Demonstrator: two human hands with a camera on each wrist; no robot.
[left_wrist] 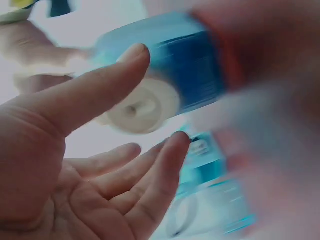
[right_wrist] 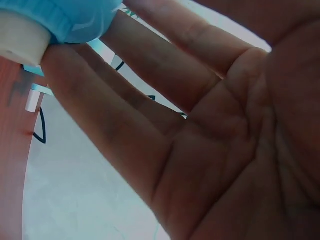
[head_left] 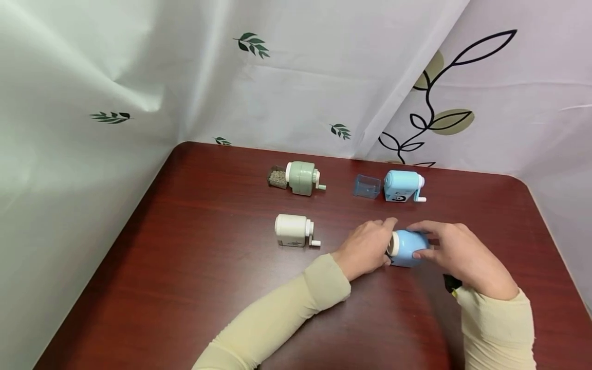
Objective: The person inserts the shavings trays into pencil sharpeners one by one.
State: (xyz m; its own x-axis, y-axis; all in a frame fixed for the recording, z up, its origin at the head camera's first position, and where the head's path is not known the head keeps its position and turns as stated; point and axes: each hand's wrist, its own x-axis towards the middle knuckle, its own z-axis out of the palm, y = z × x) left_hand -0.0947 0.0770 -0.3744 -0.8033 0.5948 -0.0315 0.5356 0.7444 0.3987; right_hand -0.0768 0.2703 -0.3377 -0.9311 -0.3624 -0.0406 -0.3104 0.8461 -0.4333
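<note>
A blue pencil sharpener (head_left: 408,246) stands at the right of the table, between my two hands. My right hand (head_left: 455,252) holds its body from the right, fingers and thumb at opposite sides. In the right wrist view, fingers lie along the blue sharpener (right_wrist: 87,20). My left hand (head_left: 370,244) is at the sharpener's left end. The left wrist view shows the left thumb before the white round face (left_wrist: 147,106), with the other fingers loosely extended below; whether they touch it I cannot tell.
Behind stand a light-blue crank sharpener (head_left: 401,186) with a clear blue drawer (head_left: 367,186) beside it, and a green sharpener (head_left: 302,178) next to a drawer of shavings (head_left: 277,178). A white sharpener (head_left: 291,229) is left of my hands. A patterned curtain (head_left: 287,97) borders the table.
</note>
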